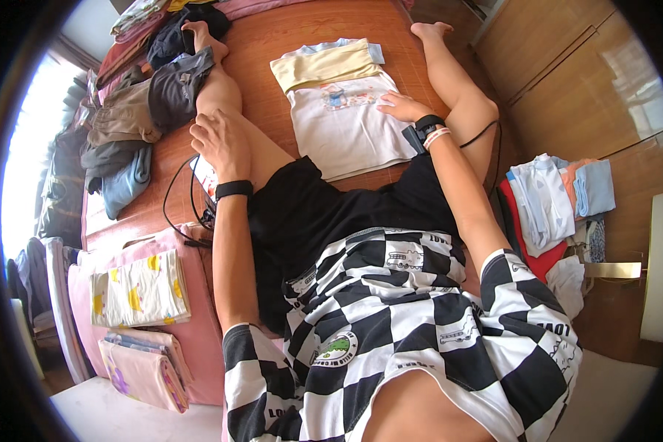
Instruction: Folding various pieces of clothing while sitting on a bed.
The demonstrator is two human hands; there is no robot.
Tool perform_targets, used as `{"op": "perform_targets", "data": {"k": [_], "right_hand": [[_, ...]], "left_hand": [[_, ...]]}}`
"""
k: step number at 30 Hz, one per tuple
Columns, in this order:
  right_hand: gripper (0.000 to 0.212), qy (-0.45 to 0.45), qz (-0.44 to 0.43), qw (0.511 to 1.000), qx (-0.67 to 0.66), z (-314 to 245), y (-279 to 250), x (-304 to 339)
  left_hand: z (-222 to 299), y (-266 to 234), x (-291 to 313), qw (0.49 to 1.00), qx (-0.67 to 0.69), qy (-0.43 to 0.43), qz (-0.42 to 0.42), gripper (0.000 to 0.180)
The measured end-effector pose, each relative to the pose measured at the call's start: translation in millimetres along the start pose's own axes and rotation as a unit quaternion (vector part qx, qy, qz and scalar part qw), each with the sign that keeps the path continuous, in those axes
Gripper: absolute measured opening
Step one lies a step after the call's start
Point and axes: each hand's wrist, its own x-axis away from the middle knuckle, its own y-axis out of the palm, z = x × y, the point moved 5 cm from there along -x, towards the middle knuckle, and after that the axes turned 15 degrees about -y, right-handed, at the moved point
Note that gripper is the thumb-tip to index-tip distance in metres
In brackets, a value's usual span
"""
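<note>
The white shirt [346, 125] lies flat on the wooden bed [272, 59] between the person's spread legs, folded into a rough rectangle whose long axis runs from the lap out toward the far edge of the bed, slightly tilted to the right. A yellow-banded folded garment [324, 62] lies across its far end, touching or overlapping it. The right hand [401, 107] rests open, palm down, on the shirt's right edge near the printed picture, fingers spread toward the middle of the cloth; it grips nothing that can be seen. The left hand [221, 144] lies open on the left thigh, fingers loose, well to the left of the shirt and not touching it. So the right hand is the nearer one and is already on the cloth, while the left hand would have to cross the thigh to reach the shirt's left edge. Both wrists carry a black band. Off the bed's right edge sits a stack of folded clothes [552, 199] in white, blue and red; along the left edge lie grey and brown clothes [125, 118], and nearer the person a folded yellow-patterned cloth [140, 291] on a pink cushion [199, 346].
</note>
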Motion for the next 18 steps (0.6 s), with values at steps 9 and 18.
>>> {"op": "perform_targets", "data": {"k": [9,18], "right_hand": [[0.075,-0.004,0.001,1.000,-0.014,7.9,4.3,-0.7],[0.075,0.009,-0.013,1.000,-0.010,6.8,3.6,-0.5]], "left_hand": [[-6.8,2.6,-3.4,0.998,-0.050,-0.027,-0.036,0.026],[-4.2,-10.2,2.1,0.999,-0.003,-0.001,0.034,0.026]]}}
